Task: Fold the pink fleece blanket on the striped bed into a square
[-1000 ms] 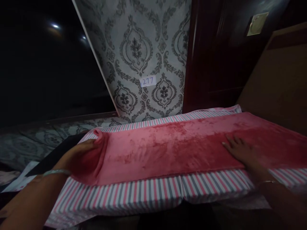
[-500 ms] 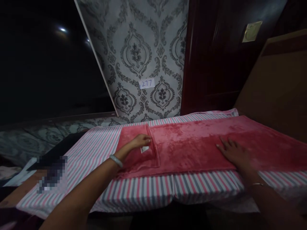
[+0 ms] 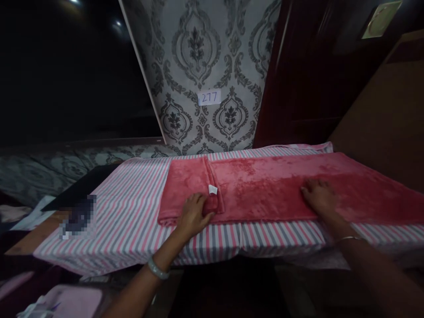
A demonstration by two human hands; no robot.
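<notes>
A red plush blanket (image 3: 258,194) lies lengthwise across a striped cloth. Its left end is folded over into a layered flap (image 3: 187,176) with a small white label (image 3: 213,189) near the flap's edge. My left hand (image 3: 194,214) is at the flap's front corner, fingers bent over the fabric and thumb on the near side, closed on it. A pale bangle (image 3: 158,268) circles that wrist. Farther right, my right hand (image 3: 319,196) rests palm down on the single-spread part of the blanket, fingers a little bent and apart, gripping nothing. A thin bracelet is on that wrist.
The pink, grey and white striped cloth (image 3: 132,198) covers the table. A large dark screen (image 3: 73,79) stands at the back left. Patterned wallpaper carries a paper marked 277 (image 3: 209,97). A brown board (image 3: 384,115) leans at the right; a pixelated dark item (image 3: 78,216) lies left.
My left hand has moved from beside the label to the flap's front corner, uncovering the label. My right hand stays on the blanket with its fingers drawn in slightly. The view has tilted downward.
</notes>
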